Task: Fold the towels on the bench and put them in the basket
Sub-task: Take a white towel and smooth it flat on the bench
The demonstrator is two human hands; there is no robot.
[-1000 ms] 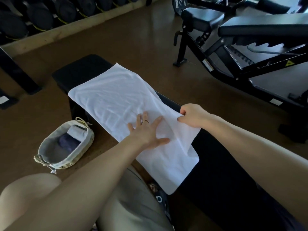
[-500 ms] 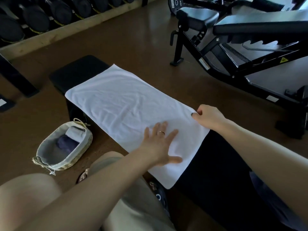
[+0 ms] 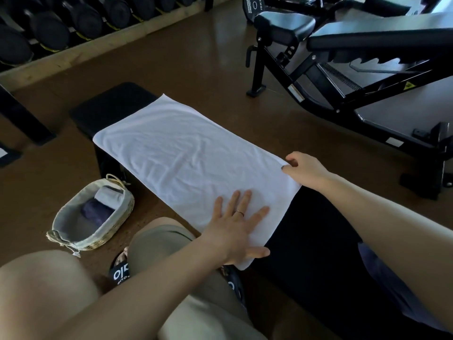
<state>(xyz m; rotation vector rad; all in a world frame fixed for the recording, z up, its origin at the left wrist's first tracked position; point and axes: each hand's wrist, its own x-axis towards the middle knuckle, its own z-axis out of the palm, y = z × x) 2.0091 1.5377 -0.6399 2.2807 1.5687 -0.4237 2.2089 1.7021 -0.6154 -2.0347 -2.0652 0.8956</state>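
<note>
- Head view: the white towel [image 3: 193, 163] lies spread flat on the black bench [image 3: 311, 244], its long axis running away from the person toward the bench's far end, so the fold probably carries the near end away along that line
- The left hand [image 3: 236, 231] rests flat, fingers spread, on the towel's near corner; the right hand [image 3: 304, 168] pinches the near right corner at the towel's edge, so both are at the near end
- The basket [image 3: 61, 229] sits on the floor left of the bench, with rolled towels [image 3: 103, 204] already inside
- Nothing lies on the towel; an incline bench [image 3: 367, 69] stands well apart beyond the bench
</note>
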